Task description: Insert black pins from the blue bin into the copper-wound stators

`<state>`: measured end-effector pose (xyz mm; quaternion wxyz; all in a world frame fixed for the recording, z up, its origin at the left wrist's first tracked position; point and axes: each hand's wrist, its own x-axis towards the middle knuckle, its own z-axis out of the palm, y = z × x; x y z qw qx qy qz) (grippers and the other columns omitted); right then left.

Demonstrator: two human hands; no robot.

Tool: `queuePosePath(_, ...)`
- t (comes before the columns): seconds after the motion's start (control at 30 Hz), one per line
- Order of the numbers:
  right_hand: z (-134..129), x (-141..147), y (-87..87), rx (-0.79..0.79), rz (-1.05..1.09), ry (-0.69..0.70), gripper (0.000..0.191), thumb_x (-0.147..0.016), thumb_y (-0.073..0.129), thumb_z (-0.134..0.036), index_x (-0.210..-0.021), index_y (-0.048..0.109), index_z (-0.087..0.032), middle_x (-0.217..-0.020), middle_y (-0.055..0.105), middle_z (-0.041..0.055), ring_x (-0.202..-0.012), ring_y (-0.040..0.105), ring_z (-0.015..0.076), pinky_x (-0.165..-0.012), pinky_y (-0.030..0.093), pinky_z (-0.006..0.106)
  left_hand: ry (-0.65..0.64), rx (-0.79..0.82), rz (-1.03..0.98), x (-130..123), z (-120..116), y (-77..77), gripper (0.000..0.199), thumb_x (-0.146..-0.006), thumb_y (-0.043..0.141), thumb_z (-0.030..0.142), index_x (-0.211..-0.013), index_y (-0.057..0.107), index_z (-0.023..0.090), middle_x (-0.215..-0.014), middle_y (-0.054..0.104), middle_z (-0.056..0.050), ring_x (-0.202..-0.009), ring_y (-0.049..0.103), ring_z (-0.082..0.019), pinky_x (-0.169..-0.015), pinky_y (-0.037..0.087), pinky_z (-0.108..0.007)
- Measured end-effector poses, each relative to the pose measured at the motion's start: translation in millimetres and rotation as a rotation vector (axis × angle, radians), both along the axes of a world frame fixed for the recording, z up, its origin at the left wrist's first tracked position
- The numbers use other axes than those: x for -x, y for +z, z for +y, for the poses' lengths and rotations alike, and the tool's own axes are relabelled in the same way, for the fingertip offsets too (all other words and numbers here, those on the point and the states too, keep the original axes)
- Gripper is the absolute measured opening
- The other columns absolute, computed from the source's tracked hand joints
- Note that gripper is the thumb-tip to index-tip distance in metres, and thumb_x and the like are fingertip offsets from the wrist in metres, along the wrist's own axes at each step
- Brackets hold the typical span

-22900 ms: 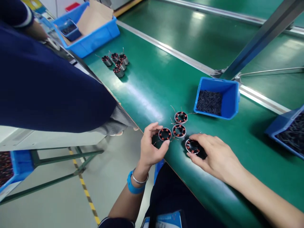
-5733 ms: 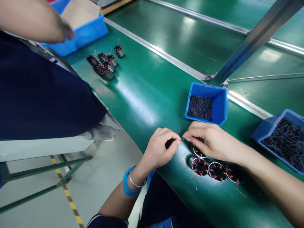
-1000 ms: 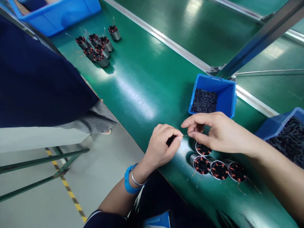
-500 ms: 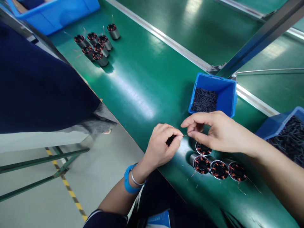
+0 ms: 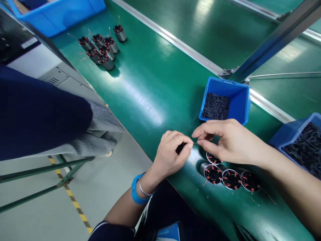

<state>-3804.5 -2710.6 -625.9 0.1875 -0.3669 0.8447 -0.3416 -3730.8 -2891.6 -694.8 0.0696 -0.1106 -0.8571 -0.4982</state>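
Observation:
My left hand [image 5: 172, 150] is closed, its thumb and forefinger pinched at the near end of a thin wire [image 5: 195, 143]. Something dark shows in the gap behind that pinch, too hidden to name. From the other side my right hand [image 5: 220, 139] meets the wire with thumb and curled fingers, its forefinger slightly raised. Beneath and beside the right hand lie several motor stators [image 5: 212, 173], metal cylinders with copper windings and loose wire ends. One stator is partly covered by the right hand.
Behind my right hand stands a blue bin [image 5: 239, 100] of short black tubes; a second bin [image 5: 288, 135] holds more. Several stators [image 5: 105, 62] stand at the far left near a large blue crate [image 5: 65, 16]. A person in dark clothing [image 5: 42, 113] is beside the table's left edge.
My right hand has shifted very slightly, while the left stays put. The person at the left has moved toward the lower left, uncovering a grey cabinet.

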Motion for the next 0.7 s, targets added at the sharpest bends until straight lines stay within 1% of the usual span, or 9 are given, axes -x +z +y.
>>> queuePosePath(0.13,-2,-4,-1.5,-0.005,0.053,0.011,0.017,-0.084,0.053,-0.014,-0.093,0.068,-0.017,-0.075,0.069,0.0016,-0.067,0.061,0.0136,-0.061,0.046,0.027,0.002,-0.001,0.002,0,0,-0.1,0.008,-0.088,0.058,0.017,-0.083,0.063,0.021,-0.083,0.067,0.000,-0.082,0.057,-0.016,-0.080,0.043,-0.035)
queuePosePath(0.37,-2,-6,-5.1,0.007,0.065,0.037,0.016,-0.089,0.052,-0.018,-0.094,0.067,-0.018,-0.079,0.070,0.0021,-0.070,0.063,0.0134,-0.063,0.047,0.026,0.011,0.001,0.012,0,0,-0.8,0.006,-0.087,0.059,0.018,-0.083,0.062,0.021,-0.083,0.067,0.000,-0.081,0.057,-0.016,-0.079,0.044,-0.034)
queuePosePath(0.47,3,-5,-7.1,-0.031,0.128,0.052,0.016,-0.089,0.055,-0.024,-0.098,0.066,-0.016,-0.083,0.070,0.0052,-0.076,0.063,0.0170,-0.067,0.048,0.029,0.005,-0.004,0.010,1,0,-0.3,0.006,-0.087,0.059,0.017,-0.083,0.063,0.021,-0.083,0.068,0.000,-0.081,0.057,-0.016,-0.079,0.044,-0.034)
queuePosePath(0.57,8,-3,-10.9,-0.040,0.223,0.094,0.018,-0.091,0.053,-0.024,-0.096,0.067,-0.015,-0.084,0.070,0.0078,-0.079,0.062,0.0197,-0.072,0.049,0.033,0.004,0.001,0.002,0,1,0.3,0.007,-0.087,0.058,0.017,-0.083,0.063,0.021,-0.083,0.068,0.000,-0.081,0.057,-0.016,-0.079,0.044,-0.035)
queuePosePath(0.7,7,-5,-15.1,-0.019,0.269,0.152,0.024,-0.095,0.046,-0.022,-0.091,0.070,-0.016,-0.081,0.070,0.0079,-0.075,0.061,0.0180,-0.071,0.048,0.032,0.005,0.001,0.008,0,2,0.8,0.009,-0.088,0.057,0.017,-0.082,0.061,0.021,-0.082,0.068,0.000,-0.080,0.058,-0.015,-0.079,0.044,-0.034)
